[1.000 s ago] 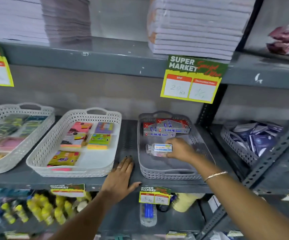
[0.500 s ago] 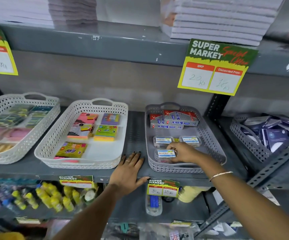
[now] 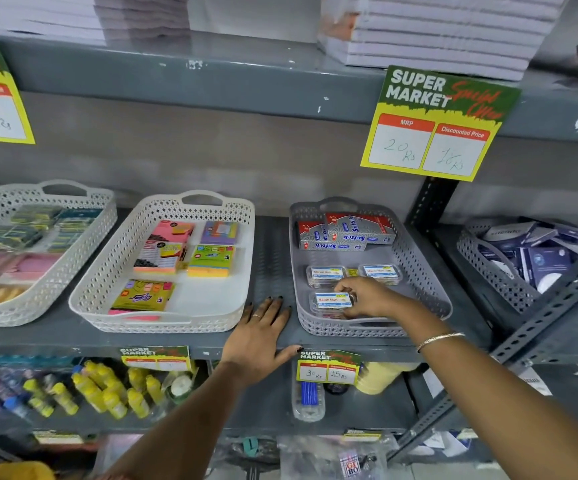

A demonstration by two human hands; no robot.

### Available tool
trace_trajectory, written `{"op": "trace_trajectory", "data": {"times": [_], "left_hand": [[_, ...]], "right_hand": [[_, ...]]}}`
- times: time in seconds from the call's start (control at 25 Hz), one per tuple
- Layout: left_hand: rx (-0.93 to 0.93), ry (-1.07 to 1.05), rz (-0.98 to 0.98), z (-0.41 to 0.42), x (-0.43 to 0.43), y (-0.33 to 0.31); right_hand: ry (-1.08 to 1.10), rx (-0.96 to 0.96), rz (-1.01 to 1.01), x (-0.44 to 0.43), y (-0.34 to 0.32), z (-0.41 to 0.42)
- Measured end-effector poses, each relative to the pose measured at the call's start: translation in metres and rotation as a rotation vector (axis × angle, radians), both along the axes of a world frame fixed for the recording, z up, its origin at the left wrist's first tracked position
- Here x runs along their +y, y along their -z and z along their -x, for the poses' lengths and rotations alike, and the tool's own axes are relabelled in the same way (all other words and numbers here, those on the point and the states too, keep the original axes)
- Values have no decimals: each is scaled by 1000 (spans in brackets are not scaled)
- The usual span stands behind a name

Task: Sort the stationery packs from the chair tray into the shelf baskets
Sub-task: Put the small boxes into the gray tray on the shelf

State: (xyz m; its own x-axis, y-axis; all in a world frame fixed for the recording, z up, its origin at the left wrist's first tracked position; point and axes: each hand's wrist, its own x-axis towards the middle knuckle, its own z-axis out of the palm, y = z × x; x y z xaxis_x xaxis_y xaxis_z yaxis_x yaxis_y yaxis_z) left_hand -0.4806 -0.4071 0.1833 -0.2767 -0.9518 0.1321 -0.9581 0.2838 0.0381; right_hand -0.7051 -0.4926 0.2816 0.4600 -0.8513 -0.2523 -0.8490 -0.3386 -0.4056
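On a grey metal shelf [image 3: 183, 341]: three baskets in a row. Grey basket [image 3: 419, 261] at the right, with red-and-silver boxes [image 3: 344, 233] at the back, two small clear packs [image 3: 325, 274] side by side in the middle, and one more pack [image 3: 330, 301] near the front. Right hand [image 3: 372, 299] inside that basket, fingers pinching the front pack. Left hand [image 3: 258, 337] spread flat on the bare shelf, just beside the grey basket. White basket [image 3: 107, 271] in the middle, holding bright sticky notes [image 3: 211, 259]. Another white basket [image 3: 83, 233] at the far left, blurry inside. Above, a second shelf with stacks of paper [image 3: 436, 32] and a yellow price tag [image 3: 436, 126] hanging down. Below, yellow bottles [image 3: 107, 393] and a small price tag [image 3: 327, 368].
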Motion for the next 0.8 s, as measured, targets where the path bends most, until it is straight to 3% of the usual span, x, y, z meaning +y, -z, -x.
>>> {"op": "trace_trajectory", "data": {"times": [0.52,0.8], "left_hand": [[-26,-4,-30,3,0,-7],[15,38,40,-11,41,-21]], "right_hand": [[16,-23,-57,-1,-12,1],[-87,-315,310,7,-55,-64]]}}
